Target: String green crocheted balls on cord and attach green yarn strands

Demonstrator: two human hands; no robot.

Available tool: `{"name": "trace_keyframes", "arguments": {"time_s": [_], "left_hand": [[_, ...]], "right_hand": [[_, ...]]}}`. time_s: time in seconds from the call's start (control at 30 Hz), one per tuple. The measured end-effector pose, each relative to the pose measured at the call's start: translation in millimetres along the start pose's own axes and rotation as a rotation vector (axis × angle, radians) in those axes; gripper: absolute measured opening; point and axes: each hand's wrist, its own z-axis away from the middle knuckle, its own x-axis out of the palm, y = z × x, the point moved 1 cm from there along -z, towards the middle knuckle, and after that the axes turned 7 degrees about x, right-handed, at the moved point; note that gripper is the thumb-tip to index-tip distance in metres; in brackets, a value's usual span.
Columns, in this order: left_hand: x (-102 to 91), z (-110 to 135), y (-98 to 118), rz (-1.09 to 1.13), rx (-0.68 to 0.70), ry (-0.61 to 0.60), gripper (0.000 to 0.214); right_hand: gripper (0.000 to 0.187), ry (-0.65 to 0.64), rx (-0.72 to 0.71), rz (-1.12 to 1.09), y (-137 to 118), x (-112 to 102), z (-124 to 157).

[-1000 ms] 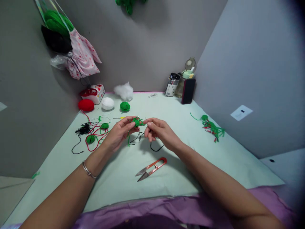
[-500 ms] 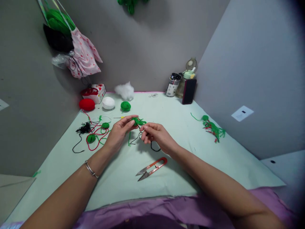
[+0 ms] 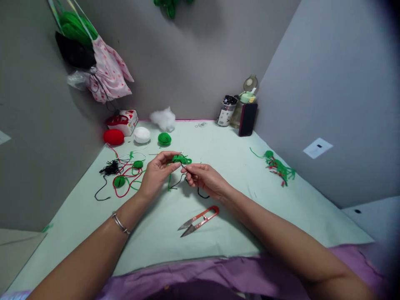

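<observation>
My left hand (image 3: 158, 171) pinches a small green crocheted piece (image 3: 181, 159) between thumb and fingers, above the middle of the table. Close beside it, my right hand (image 3: 202, 177) is closed with thumb and forefinger on a black yarn strand (image 3: 184, 167) that runs to the green piece. Loose black yarn (image 3: 203, 196) hangs below the right hand onto the table. Whether a needle or hook is in the right fingers is too small to tell. Thread snips (image 3: 200, 221) with orange handles lie nearer to me, below both hands.
Left on the table (image 3: 150, 241) are tangled black yarn (image 3: 110, 167), red cord (image 3: 126, 192) and small green balls. Behind stand red (image 3: 113, 136), white (image 3: 142, 135) and green yarn balls (image 3: 164, 139), and stuffing (image 3: 164, 119). A phone (image 3: 248, 119) leans at back right; finished green pieces (image 3: 281, 170) lie right.
My left thumb has shifted lower and the green piece is turned, showing more of its surface. My right fingers have moved slightly down and left along the black strand.
</observation>
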Motion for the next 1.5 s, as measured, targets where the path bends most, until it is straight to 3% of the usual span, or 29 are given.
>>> {"name": "trace_keyframes", "arguments": {"time_s": [0.4,0.53,0.7,0.77,0.9,1.03,1.13,1.2,1.3,1.5], "left_hand": [[5.7,2.5,8.7,-0.117,0.075,0.01,0.023],[-0.1,-2.0,5.6,-0.016,-0.031,-0.037,0.03],[-5.8,-5.0,5.3,0.23,-0.233,0.026,0.037],[-4.8,-4.3,8.9,0.281,-0.26,0.02,0.034],[-1.8,-2.7,14.3,0.363,-0.277,-0.004,0.029],[-1.2,-2.9,12.4,0.435,-0.325,-0.02,0.02],[-0.7,-3.0,9.1,0.486,-0.387,0.008,0.014],[0.0,-2.7,8.1,0.498,-0.416,0.022,0.011],[0.9,-1.5,10.7,0.504,-0.416,0.006,0.009],[2.8,3.6,24.4,0.508,-0.4,-0.265,0.034]], "right_hand": [[0.026,0.008,-0.181,0.228,-6.7,6.5,8.4],[0.027,0.037,-0.305,0.442,-15.2,4.5,14.4],[0.02,0.409,-0.629,0.649,-38.0,-13.8,24.3],[0.023,0.45,-0.597,0.602,-42.1,-18.8,25.5],[0.023,0.304,-0.416,0.495,-39.5,-15.4,24.7],[0.014,0.179,-0.222,0.791,-37.8,-16.6,25.2],[0.013,0.388,-0.281,1.129,-43.7,-27.8,26.3],[0.015,0.52,-0.338,1.185,-48.0,-35.1,25.6],[0.013,0.502,-0.34,0.963,-50.4,-43.7,20.8],[0.018,0.442,-0.278,0.561,-47.4,-59.0,6.2]]}}
